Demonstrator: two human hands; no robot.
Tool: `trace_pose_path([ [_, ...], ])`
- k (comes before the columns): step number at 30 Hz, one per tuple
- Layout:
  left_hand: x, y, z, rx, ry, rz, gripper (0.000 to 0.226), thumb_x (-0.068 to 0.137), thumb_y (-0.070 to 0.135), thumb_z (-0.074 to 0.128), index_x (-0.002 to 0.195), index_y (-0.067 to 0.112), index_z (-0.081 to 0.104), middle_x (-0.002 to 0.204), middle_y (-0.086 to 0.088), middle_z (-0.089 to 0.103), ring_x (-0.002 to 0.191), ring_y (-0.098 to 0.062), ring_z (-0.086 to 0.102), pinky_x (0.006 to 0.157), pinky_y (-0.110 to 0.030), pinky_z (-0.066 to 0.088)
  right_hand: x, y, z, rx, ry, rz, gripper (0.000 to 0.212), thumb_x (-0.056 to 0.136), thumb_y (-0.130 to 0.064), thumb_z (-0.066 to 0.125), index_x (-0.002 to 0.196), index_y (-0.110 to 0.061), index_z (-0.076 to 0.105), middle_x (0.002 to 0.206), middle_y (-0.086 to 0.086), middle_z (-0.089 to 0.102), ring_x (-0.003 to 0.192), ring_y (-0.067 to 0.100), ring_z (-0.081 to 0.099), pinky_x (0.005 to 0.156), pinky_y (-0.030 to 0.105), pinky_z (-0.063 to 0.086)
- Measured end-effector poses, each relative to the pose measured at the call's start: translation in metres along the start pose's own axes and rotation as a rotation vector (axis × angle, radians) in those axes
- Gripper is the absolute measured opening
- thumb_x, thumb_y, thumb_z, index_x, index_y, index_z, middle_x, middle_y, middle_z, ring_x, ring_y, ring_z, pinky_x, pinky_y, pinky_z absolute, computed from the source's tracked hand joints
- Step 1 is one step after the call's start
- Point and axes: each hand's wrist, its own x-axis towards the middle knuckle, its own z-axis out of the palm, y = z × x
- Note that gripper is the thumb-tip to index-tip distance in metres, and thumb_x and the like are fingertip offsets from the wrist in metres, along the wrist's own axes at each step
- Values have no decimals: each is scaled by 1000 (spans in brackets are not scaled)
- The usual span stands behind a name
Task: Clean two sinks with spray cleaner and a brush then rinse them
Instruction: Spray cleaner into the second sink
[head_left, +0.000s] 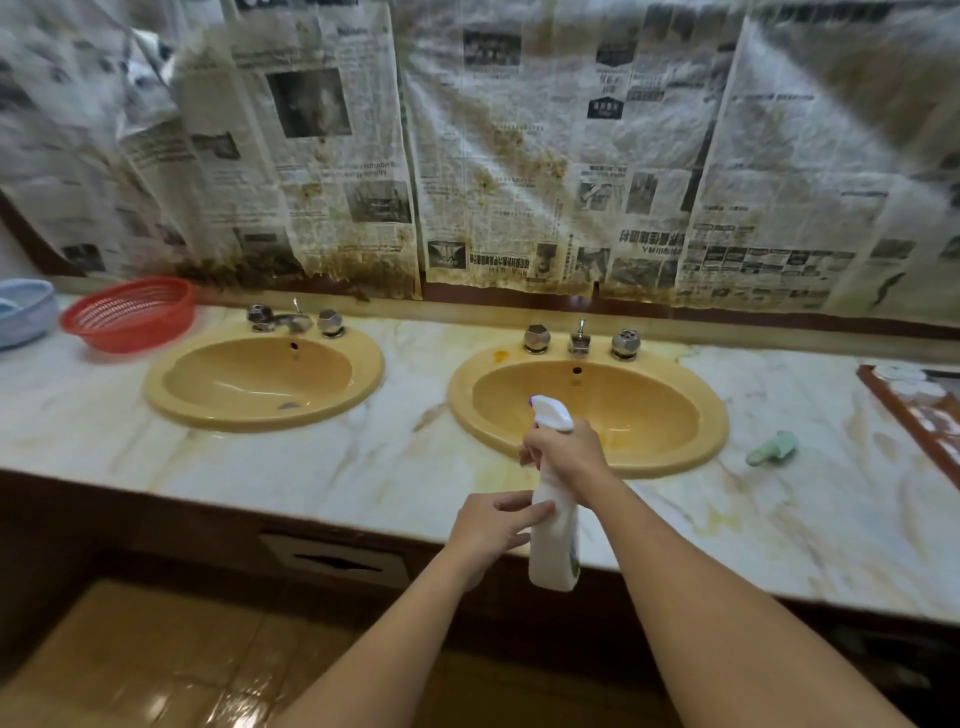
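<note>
- Left hand (491, 530): fingers loosely curled, fingertips laid against the side of the spray bottle (555, 540), no grip closed.
- Right hand (566, 452): wrapped shut around the bottle neck below the trigger head; bottle held upright above the counter's front edge, before the right sink (587, 405).
- Brush (772, 448): laid on the counter (78, 415), right of that sink.
- Left sink (262, 379): set well apart.
- Red basket (127, 314): placed far left.

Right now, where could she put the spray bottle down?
Bare marble lies between the left sink and right sink, and along the counter's front edge. It is crowded at far left by the red basket.
</note>
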Motion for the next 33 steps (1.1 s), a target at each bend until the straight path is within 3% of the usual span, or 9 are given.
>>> trace_pose_path([
  [4, 7, 4, 6, 50, -23, 48, 25, 86, 38, 79, 110, 33, 77, 106, 17, 76, 107, -3, 69, 97, -31, 56, 2, -1, -6, 9, 170, 34, 15, 60, -20, 61, 64, -6, 67, 73, 9, 74, 74, 29, 68, 69, 38, 54],
  [10, 24, 10, 29, 121, -69, 91, 32, 91, 45, 72, 121, 32, 74, 112, 21, 74, 113, -1, 65, 104, -37, 52, 0, -5, -29, 3, 383, 25, 21, 67, -18, 64, 76, 1, 65, 65, 4, 58, 63, 24, 49, 60, 33, 40],
  [13, 29, 8, 46, 135, -128, 99, 34, 92, 45, 72, 122, 30, 74, 115, 19, 73, 114, -2, 65, 105, -38, 51, -3, 2, -45, -27, 449, 47, 13, 70, -14, 64, 68, -3, 68, 56, 0, 60, 63, 24, 54, 59, 32, 42],
  [17, 34, 7, 69, 171, -164, 104, 32, 93, 45, 69, 123, 33, 73, 115, 20, 73, 112, -2, 66, 103, -38, 52, -6, 13, -66, -28, 525, 50, 17, 71, -18, 65, 73, -1, 64, 68, 13, 66, 72, 32, 59, 68, 41, 50],
  [21, 39, 1, 92, 166, -256, 82, 36, 92, 45, 70, 124, 30, 73, 116, 16, 74, 113, -4, 66, 103, -38, 53, -13, 21, -88, -51, 569, 106, 13, 72, -13, 63, 66, -2, 66, 55, 1, 58, 65, 26, 55, 66, 38, 49],
  [26, 40, 0, 118, 216, -269, 98, 40, 93, 46, 68, 129, 29, 70, 124, 16, 71, 117, -4, 63, 97, -27, 52, -22, 33, -108, -13, 701, 127, 15, 74, -15, 63, 75, 0, 61, 68, 13, 60, 70, 29, 54, 69, 40, 48],
  [30, 37, -1, 135, 253, -333, 96, 36, 93, 49, 67, 124, 32, 73, 118, 17, 73, 110, -1, 65, 86, -21, 49, -28, 45, -125, 5, 759, 194, 16, 73, -14, 62, 77, 0, 68, 76, 15, 69, 76, 29, 57, 74, 40, 48],
  [33, 37, -6, 143, 251, -348, 50, 43, 88, 53, 71, 125, 31, 72, 122, 16, 71, 116, -4, 64, 99, -30, 52, -34, 53, -133, 52, 777, 226, 18, 74, -15, 61, 88, -11, 73, 70, 4, 67, 84, 28, 59, 82, 41, 51],
])
